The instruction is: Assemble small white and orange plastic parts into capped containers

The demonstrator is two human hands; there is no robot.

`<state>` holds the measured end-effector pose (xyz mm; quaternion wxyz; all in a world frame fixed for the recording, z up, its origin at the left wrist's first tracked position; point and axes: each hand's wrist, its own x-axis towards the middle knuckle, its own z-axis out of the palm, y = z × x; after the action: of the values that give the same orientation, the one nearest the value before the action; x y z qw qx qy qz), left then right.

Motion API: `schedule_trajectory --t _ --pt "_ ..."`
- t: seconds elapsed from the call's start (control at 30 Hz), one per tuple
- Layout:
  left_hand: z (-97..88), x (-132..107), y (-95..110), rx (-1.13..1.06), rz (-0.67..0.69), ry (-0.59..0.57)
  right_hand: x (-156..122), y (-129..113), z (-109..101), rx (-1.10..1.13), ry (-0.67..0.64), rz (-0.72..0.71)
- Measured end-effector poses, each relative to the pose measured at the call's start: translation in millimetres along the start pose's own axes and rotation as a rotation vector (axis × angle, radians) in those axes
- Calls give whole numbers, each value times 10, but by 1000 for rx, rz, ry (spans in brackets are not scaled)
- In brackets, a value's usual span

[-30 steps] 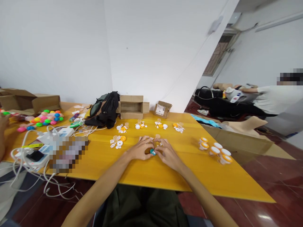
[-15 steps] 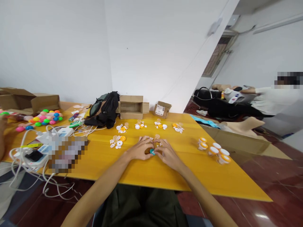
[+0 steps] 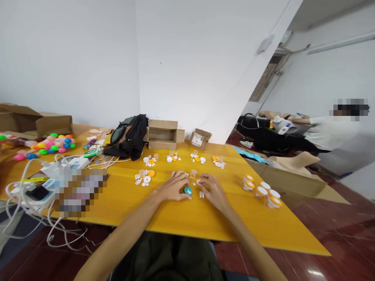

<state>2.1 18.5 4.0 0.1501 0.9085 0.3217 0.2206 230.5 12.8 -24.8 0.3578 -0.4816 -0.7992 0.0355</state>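
My left hand (image 3: 175,185) is closed on a small round teal lid (image 3: 188,191) with white bits on its face, held at the tabletop. To the right of it, my right hand (image 3: 213,191) is bent with thumb and fingers apart, close to a small white part (image 3: 198,181); whether a fingertip touches that part I cannot make out. A white cut-out plate (image 3: 202,194) lies between the two hands. Just beyond them stands a clear cup (image 3: 193,174), with tiny white pieces near it.
Groups of white and orange parts with clear cups (image 3: 142,173) are laid out along the yellow table (image 3: 175,214). Several orange-and-white capped jars (image 3: 261,191) stand at right. A backpack (image 3: 129,136), cartons (image 3: 162,134), coloured balls (image 3: 52,144) and cabled power strips (image 3: 43,193) lie further off. A person sits at far right.
My right hand has drawn away to the right from the teal lid, and its fingers have spread. The white cut-out plate now shows between my hands. The left hand keeps the lid.
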Motion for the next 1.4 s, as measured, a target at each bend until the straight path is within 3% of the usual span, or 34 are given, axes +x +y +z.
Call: schedule_trajectory --t 0.23,0.4,0.7,0.97,1.4 --pt "0 -10 -11 28 30 3 107 -116 49 -99 -98 -103" --pt "12 4 -22 17 -38 34 169 -106 58 -123 -133 -107" --pt "5 2 -38 -2 -31 24 156 -149 103 81 -97 -59" --pt "16 5 -60 -57 -73 60 169 -297 104 165 -196 -38" --pt "71 -14 -46 -20 -77 36 103 -182 167 158 -134 -86"
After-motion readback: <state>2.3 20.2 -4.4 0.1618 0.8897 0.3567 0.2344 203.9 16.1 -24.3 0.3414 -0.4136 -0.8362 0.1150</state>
